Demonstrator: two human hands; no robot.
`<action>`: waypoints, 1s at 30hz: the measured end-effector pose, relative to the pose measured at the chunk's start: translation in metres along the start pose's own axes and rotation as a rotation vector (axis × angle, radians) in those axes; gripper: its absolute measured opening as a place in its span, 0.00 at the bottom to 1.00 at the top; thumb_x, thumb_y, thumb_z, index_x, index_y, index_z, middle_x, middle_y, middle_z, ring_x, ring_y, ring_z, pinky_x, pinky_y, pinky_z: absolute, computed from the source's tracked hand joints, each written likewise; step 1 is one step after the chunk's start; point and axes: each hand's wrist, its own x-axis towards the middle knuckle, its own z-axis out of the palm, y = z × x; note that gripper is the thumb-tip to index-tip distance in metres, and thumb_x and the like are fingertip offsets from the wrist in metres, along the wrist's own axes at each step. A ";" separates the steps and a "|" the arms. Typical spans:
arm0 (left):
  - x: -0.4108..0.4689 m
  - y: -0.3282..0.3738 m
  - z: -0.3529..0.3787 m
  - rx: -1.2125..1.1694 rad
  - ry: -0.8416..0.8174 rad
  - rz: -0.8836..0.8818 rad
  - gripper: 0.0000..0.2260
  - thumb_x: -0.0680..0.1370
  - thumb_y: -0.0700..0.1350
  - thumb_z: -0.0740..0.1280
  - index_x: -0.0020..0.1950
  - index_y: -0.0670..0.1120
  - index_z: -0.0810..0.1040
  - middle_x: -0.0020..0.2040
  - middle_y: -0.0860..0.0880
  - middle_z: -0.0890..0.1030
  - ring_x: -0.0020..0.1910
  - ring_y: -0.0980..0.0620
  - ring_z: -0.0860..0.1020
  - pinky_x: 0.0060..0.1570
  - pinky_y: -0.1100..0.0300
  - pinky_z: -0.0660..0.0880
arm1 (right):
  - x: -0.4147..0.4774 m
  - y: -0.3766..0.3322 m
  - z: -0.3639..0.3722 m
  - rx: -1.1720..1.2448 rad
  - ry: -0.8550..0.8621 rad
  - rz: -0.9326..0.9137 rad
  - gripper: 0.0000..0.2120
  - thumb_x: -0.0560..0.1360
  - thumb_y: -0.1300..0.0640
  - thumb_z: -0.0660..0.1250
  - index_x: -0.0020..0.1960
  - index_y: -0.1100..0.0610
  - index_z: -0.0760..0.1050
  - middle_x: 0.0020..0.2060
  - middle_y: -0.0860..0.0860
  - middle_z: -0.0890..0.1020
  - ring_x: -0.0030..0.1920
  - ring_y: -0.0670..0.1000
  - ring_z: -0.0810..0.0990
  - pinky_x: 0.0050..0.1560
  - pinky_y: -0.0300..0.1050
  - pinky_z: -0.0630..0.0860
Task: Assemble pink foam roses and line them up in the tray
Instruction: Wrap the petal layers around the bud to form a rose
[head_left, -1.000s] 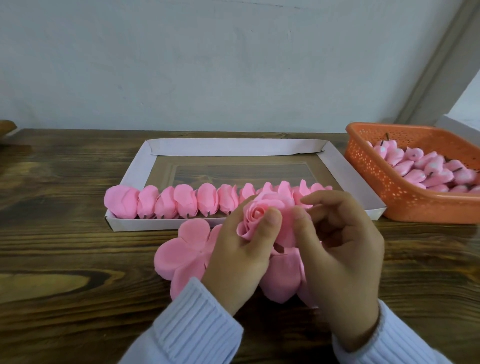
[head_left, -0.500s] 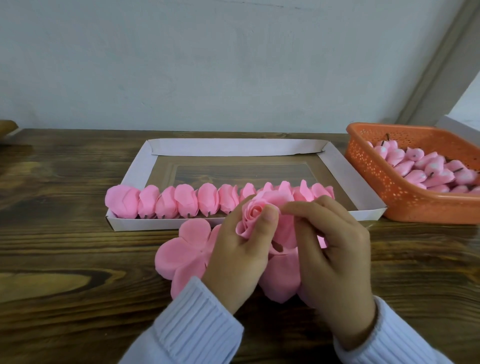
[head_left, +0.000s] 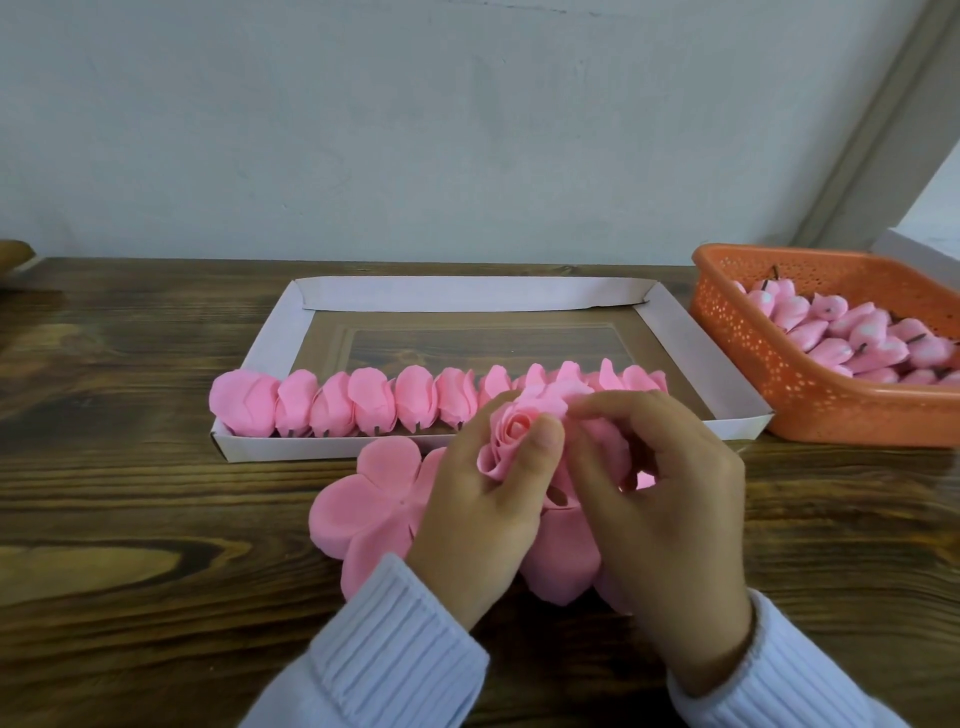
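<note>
Inside tray (head_left: 467, 293) sit roses (head_left: 371, 400); basket (head_left: 779, 374), seemingly buds (head_left: 841, 348).

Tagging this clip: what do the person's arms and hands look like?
The left sleeve and right sleeve are pale ribbed knit, cuffs at the wrists. The left hand and right hand are bare: no gloves or rings visible.

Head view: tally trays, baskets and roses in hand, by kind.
White cardboard tray: 1
Orange perforated plastic basket: 1
Pink foam rose, gripped by left hand and right hand: 1
Total: 3
</note>
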 end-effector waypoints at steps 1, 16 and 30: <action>0.000 0.000 0.000 -0.004 -0.001 -0.010 0.10 0.74 0.51 0.60 0.46 0.47 0.76 0.30 0.62 0.79 0.29 0.66 0.77 0.31 0.76 0.69 | 0.000 -0.001 0.000 0.012 -0.015 -0.006 0.07 0.69 0.67 0.71 0.42 0.56 0.81 0.33 0.47 0.78 0.33 0.47 0.75 0.33 0.42 0.73; 0.000 0.002 -0.002 -0.038 -0.069 -0.016 0.24 0.71 0.62 0.69 0.53 0.43 0.78 0.39 0.57 0.83 0.38 0.63 0.81 0.37 0.72 0.74 | 0.000 -0.008 -0.001 0.230 0.125 0.066 0.06 0.73 0.55 0.69 0.48 0.47 0.75 0.35 0.44 0.80 0.34 0.43 0.80 0.36 0.32 0.75; -0.001 -0.005 -0.004 -0.024 -0.049 -0.163 0.23 0.61 0.48 0.79 0.53 0.42 0.81 0.44 0.49 0.85 0.48 0.50 0.83 0.49 0.54 0.80 | 0.005 -0.002 0.000 0.591 0.091 0.373 0.07 0.74 0.66 0.61 0.44 0.57 0.76 0.34 0.49 0.80 0.34 0.44 0.78 0.36 0.34 0.74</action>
